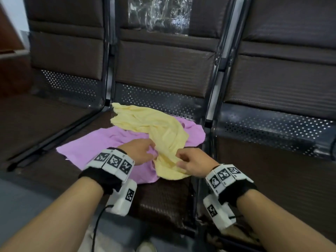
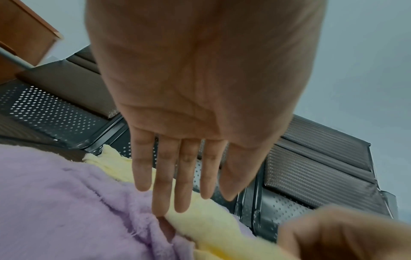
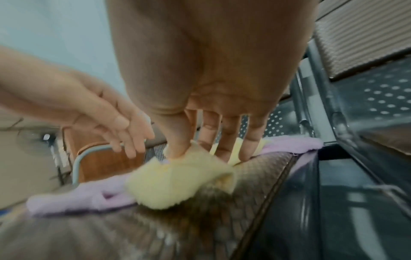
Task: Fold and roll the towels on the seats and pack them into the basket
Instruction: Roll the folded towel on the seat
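A crumpled yellow towel [image 1: 154, 124] lies slantwise over a flat purple towel [image 1: 94, 144] on the middle seat [image 1: 163, 197]. My right hand [image 1: 180, 160] pinches the yellow towel's near end, and in the right wrist view the thumb [image 3: 177, 147] presses on the yellow towel [image 3: 173, 183] with the fingers behind it. My left hand [image 1: 152, 144] reaches in beside it with its fingers straight [image 2: 166, 176]. Their tips touch where the yellow towel [image 2: 211, 221] meets the purple towel [image 2: 66, 211]. No basket is plainly in view.
A clear plastic bag [image 1: 160, 13] leans against the middle backrest. Dark metal frame rails [image 1: 211, 99] separate the middle seat from the right seat [image 1: 272, 179] and the left seat [image 1: 45, 115]. Wooden furniture [image 1: 11, 70] stands at the far left.
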Tool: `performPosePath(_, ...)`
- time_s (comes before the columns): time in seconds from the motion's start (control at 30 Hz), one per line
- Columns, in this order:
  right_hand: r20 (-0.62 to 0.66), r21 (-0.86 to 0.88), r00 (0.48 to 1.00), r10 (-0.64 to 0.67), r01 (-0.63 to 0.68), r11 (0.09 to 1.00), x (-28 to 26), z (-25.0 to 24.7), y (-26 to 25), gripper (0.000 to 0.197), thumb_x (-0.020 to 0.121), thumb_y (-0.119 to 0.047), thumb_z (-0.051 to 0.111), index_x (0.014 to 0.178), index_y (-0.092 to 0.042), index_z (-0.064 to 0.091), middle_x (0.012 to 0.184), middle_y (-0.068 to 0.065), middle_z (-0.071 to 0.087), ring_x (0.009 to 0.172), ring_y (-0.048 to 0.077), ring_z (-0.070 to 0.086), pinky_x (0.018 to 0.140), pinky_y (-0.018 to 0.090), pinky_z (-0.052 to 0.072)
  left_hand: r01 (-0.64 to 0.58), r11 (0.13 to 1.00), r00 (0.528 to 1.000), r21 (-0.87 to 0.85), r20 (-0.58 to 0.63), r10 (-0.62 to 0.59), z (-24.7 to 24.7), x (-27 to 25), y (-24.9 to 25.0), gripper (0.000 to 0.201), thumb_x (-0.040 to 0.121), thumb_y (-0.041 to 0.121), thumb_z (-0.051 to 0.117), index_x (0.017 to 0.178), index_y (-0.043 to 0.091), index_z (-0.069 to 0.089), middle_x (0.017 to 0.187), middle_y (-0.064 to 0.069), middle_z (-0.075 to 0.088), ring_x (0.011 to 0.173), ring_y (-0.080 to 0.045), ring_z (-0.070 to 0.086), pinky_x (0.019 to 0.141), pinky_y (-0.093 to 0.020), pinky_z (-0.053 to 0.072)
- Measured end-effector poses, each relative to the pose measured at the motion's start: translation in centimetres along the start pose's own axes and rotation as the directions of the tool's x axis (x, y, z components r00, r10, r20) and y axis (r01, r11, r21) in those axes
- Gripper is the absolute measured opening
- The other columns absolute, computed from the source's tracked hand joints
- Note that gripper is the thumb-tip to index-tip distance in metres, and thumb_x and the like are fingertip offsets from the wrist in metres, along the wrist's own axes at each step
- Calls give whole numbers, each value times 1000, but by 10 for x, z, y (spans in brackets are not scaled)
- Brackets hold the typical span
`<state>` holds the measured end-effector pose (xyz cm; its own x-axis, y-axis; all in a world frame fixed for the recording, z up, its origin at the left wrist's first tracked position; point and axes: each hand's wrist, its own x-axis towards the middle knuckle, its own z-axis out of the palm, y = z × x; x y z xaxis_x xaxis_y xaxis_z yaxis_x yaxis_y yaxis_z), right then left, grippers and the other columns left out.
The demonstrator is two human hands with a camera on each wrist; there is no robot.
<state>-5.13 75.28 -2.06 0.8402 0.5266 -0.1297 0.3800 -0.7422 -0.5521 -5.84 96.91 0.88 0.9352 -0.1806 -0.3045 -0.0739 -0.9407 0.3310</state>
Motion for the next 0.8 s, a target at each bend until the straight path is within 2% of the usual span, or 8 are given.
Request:
performPosePath(0.13, -103, 172, 986, -129, 145, 974, -39, -49, -7, 14, 91, -12, 59, 81, -20, 56, 74, -12, 51, 75, 10, 48, 71, 27, 38, -186, 982, 979, -41, -94, 181, 5, 3, 30, 68, 88, 15, 58, 148, 19, 25, 149, -4, 33, 132, -20, 37, 108, -28, 29)
performPosePath(0.27, -329, 432, 937, -117, 259, 864, -88, -88, -5, 10, 93, -5, 56, 83, -7, 57, 76, -1, 55, 71, 10, 50, 65, 23, 39, -233, 972, 956, -10, -185, 227, 4, 5, 69, 24, 90, 21, 57, 112, 12, 57, 106, -5, 61, 103, -25, 56, 82, -29, 41)
performPosePath(0.3, -408, 508, 911, -66, 286, 813, -100, -95, -2, 12, 93, -6, 53, 82, -10, 57, 74, -1, 57, 67, 10, 51, 62, 22, 40, -253, 967, 947, -41, -214, 239, 3, 3, 78, 11, 90, 27, 57, 94, 17, 59, 88, 0, 60, 89, -22, 58, 69, -28, 39)
performPosePath(0.37, -550, 615, 831, 88, 331, 715, -120, -109, 5, 19, 95, -4, 48, 79, -12, 56, 71, -1, 59, 63, 10, 52, 60, 23, 42, -289, 956, 929, -51, -255, 268, 2, 0, 99, 23, 89, 37, 58, 71, 27, 48, 71, 10, 51, 72, -15, 51, 58, -27, 33)
performPosePath(0.53, -690, 677, 580, 433, 305, 670, -147, -142, 34, 20, 96, -8, 48, 79, -15, 58, 92, 12, 62, 82, 22, 54, 76, 38, 47, -342, 939, 897, 26, -289, 335, 7, -10, 143, 27, 90, 38, 55, 70, 26, 42, 73, 9, 51, 74, -17, 49, 67, -30, 34)
performPosePath(0.6, -666, 669, 598, 446, 213, 713, -155, -139, 43, 16, 92, -13, 53, 80, -19, 61, 89, 4, 64, 82, 16, 56, 77, 33, 49, -406, 913, 863, -32, -342, 372, 8, -17, 160, 21, 90, 32, 55, 71, 27, 47, 71, 9, 55, 73, -17, 55, 67, -33, 42)
performPosePath(0.67, -617, 642, 678, 399, 140, 754, -160, -128, 46, 7, 90, -23, 60, 86, -18, 64, 90, -3, 66, 83, 12, 60, 76, 27, 51, -473, 875, 817, -105, -423, 391, 9, -23, 179, 11, 88, 24, 57, 77, 26, 55, 76, 7, 60, 79, -17, 57, 73, -34, 44)
performPosePath(0.8, -445, 416, 865, 231, -29, 909, -158, -113, 48, 46, 80, -51, 68, 112, -20, 60, 112, -8, 61, 104, 6, 57, 91, 27, 45, -527, 833, 759, -167, -532, 374, 14, -25, 210, 4, 83, 17, 59, 81, 17, 63, 76, 4, 63, 78, -15, 57, 70, -29, 42)
